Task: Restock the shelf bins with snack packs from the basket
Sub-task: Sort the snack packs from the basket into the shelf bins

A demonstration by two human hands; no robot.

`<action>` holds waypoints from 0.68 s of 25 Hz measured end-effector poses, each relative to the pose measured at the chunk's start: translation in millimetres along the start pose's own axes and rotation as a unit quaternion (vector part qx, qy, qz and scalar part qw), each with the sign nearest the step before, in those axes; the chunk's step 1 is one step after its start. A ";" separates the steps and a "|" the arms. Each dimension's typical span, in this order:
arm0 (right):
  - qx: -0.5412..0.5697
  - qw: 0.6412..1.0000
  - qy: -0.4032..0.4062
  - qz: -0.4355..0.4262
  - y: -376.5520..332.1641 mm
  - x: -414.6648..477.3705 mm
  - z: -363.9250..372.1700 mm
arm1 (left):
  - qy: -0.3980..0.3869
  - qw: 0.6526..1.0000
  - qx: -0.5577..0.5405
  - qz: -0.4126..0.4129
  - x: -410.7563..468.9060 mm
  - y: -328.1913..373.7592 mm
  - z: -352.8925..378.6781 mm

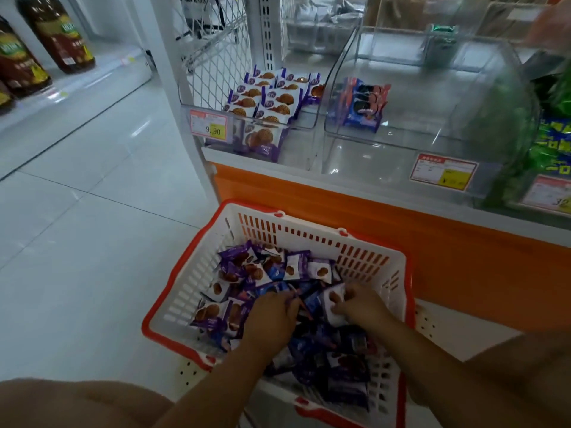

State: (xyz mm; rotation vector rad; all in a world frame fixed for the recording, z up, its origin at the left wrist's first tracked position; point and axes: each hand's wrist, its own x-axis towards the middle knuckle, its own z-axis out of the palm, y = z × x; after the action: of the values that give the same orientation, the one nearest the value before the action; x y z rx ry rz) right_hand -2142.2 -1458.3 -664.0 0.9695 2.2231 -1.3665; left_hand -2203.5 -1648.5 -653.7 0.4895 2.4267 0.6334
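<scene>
A white basket (312, 234) with an orange rim sits on the low shelf ledge, filled with several purple and blue snack packs (247, 273). Both my hands are down inside it. My left hand (272, 316) has its fingers curled into the pile around a blue pack. My right hand (360, 304) pinches a white-and-purple cookie pack (332, 301). On the shelf above, the left clear bin (309, 140) holds rows of purple cookie packs (265, 97). The middle clear bin (401, 143) holds a few blue sandwich-cookie packs (361, 106).
An orange shelf front (401, 217) runs behind the basket. Green packs (553, 143) fill a bin at the right. Price tags (210, 126) hang on the bin fronts. Brown bottles (37, 41) stand on a shelf across the tiled aisle floor (77, 211).
</scene>
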 end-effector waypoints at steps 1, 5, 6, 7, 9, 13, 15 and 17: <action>0.044 0.998 0.013 -0.043 -13.7 -9.8 -4.1 | -0.033 0.983 -0.162 -0.083 -0.8 13.2 -9.0; 0.146 0.974 -0.011 -0.173 -45.5 -47.4 -8.3 | -0.223 0.770 -0.565 -0.196 1.7 29.5 -32.6; 0.139 0.971 -0.018 -0.193 -45.4 -48.5 -8.3 | -0.201 0.758 -0.594 -0.177 2.1 28.8 -35.6; 0.126 0.972 -0.025 -0.196 -44.8 -48.5 -9.4 | -0.176 0.748 -0.620 -0.158 2.2 28.5 -37.3; 0.160 0.973 -0.043 -0.158 -42.7 -45.4 -13.8 | -0.140 0.733 -0.654 -0.123 5.0 27.3 -37.2; 0.363 0.925 -0.079 -0.076 -43.8 -44.4 -14.7 | -0.130 0.726 -0.672 -0.060 4.3 28.6 -38.2; 0.341 0.935 -0.052 -0.080 -42.8 -44.7 -11.8 | -0.133 0.732 -0.667 -0.040 1.2 30.6 -38.4; 0.317 0.944 -0.019 -0.086 -41.8 -44.2 -10.1 | -0.132 0.733 -0.666 -0.040 -1.1 31.8 -38.2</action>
State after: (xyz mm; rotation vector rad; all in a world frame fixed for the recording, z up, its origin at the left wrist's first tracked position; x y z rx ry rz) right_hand -2140.3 -1478.1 -605.7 0.9340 1.8927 -2.2389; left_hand -2219.8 -1635.4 -608.7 -0.1557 1.1730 1.8273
